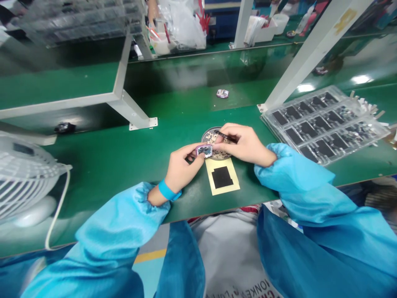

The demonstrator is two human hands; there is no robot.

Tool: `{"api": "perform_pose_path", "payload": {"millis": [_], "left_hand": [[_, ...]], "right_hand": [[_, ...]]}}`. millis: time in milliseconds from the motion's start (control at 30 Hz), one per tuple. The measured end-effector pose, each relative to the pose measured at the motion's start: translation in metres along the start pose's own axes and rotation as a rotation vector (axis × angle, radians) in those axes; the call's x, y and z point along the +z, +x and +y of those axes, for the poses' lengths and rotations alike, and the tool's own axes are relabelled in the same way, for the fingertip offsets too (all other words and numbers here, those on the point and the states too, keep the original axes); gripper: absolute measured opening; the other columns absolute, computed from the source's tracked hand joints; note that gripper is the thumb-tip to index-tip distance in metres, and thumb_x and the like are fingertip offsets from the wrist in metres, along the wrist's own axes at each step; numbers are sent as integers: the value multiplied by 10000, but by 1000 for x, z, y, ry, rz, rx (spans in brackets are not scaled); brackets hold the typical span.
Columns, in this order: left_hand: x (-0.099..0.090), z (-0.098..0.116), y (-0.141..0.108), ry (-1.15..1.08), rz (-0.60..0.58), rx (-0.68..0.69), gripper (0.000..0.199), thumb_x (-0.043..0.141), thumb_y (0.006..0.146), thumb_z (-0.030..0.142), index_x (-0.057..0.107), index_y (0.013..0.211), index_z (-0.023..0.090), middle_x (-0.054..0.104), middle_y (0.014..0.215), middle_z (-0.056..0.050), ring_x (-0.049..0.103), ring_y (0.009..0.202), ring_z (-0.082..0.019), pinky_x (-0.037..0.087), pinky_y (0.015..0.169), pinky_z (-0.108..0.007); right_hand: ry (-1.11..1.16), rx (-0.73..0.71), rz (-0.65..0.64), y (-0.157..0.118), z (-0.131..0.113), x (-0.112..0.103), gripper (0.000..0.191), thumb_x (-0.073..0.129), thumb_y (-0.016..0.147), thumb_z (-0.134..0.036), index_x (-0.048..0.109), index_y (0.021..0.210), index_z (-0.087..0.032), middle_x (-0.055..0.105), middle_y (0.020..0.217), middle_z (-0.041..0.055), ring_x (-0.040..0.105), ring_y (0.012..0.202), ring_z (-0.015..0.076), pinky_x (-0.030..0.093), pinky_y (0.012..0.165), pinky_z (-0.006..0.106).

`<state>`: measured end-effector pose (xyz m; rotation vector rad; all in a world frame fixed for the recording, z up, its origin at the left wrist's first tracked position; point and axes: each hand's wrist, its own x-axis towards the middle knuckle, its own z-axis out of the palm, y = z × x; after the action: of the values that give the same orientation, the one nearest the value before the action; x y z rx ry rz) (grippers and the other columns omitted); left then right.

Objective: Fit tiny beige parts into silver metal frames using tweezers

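Between the fingers and thumb of my left hand (185, 164) is a small purple-rimmed device housing (204, 150), its open side with white and dark parts facing up. My right hand (243, 142) pinches dark tweezers (224, 135), its fingertips close to the right edge of the housing. Whether the tweezers' tips hold anything is hidden by the fingers. Under both hands lies a round metal dish (206, 133) with many small pale pieces in it. Just in front of the dish, a pale yellow sheet (226, 190) carries a black sticker (222, 177).
Another purple-rimmed housing (222, 93) lies farther back on the green bench. Stacked clear trays (322, 124) of dark parts are at right, beside a white post (310, 58). A shelf leg (133, 109) and a white fan (25, 178) stand at left.
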<state>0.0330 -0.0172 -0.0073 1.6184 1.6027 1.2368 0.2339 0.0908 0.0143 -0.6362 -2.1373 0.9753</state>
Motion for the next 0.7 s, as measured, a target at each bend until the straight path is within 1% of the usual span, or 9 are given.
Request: {"api": "perform_pose_path", "payload": {"millis": [100, 200, 300, 400, 467, 533, 567, 633, 700], "left_hand": [[0, -2, 2, -111, -19, -86, 306, 681, 861, 262, 781, 1129, 152, 764, 852, -43, 631, 664, -140, 514, 623, -267], [0, -5, 4, -155, -39, -127, 321, 684, 870, 284, 777, 1150, 158, 755, 842, -39, 639, 659, -141, 522, 625, -270], [1, -4, 1, -109, -46, -110, 313, 680, 883, 293, 778, 1157, 179, 750, 857, -33, 646, 683, -141, 518, 648, -268], [0, -2, -2, -45, -46, -80, 302, 670, 897, 310, 770, 1158, 195, 751, 891, -31, 654, 721, -148, 507, 664, -269], [-4, -4, 3, 11, -31, -46, 298, 662, 900, 305, 747, 1165, 200, 753, 908, -26, 650, 738, -148, 501, 685, -271], [-14, -11, 19, 105, 20, 7, 313, 669, 880, 279, 701, 1179, 195, 740, 853, -7, 631, 723, -144, 490, 702, -271], [-20, -16, 31, 163, 58, 34, 338, 674, 861, 261, 667, 1191, 189, 717, 786, 9, 617, 696, -144, 482, 700, -271], [-33, -31, 66, 277, 104, 45, 314, 675, 840, 264, 642, 1143, 189, 696, 740, 19, 611, 662, -149, 465, 675, -273], [-42, -45, 107, 351, 144, 10, 295, 650, 842, 267, 629, 1128, 196, 698, 761, 2, 640, 693, -173, 483, 702, -294]], "right_hand": [[-175, -6, 33, 2, 9, -11, 207, 694, 944, -379, 754, 921, -182, 708, 911, 62, 642, 806, 186, 509, 755, 338], [-200, -100, 56, 0, 13, -6, 228, 706, 938, -395, 753, 1019, -187, 727, 954, 69, 662, 850, 195, 524, 782, 344], [-106, -188, 66, -2, 9, 7, 251, 785, 874, -395, 739, 1019, -196, 742, 971, 60, 683, 884, 195, 551, 807, 333], [-104, -214, 75, -3, 4, 14, 111, 719, 922, -283, 731, 988, -194, 740, 965, 56, 684, 900, 183, 548, 820, 320], [-141, -186, 109, -2, 3, 12, 77, 677, 934, -236, 730, 960, -187, 725, 931, 52, 671, 859, 175, 535, 784, 312], [-167, -155, 162, 0, 4, 6, 82, 668, 928, -237, 724, 915, -178, 702, 888, 49, 651, 813, 172, 518, 748, 311], [-173, -148, 185, 2, 5, 2, 98, 659, 929, -242, 717, 886, -175, 688, 862, 45, 638, 791, 169, 506, 730, 310], [-183, -140, 226, 5, 7, -8, 141, 642, 937, -249, 697, 834, -171, 660, 818, 37, 615, 760, 163, 484, 709, 307], [-215, -128, 267, 9, 12, -17, 175, 628, 949, -258, 673, 804, -171, 638, 790, 28, 596, 743, 158, 462, 703, 308]]}}
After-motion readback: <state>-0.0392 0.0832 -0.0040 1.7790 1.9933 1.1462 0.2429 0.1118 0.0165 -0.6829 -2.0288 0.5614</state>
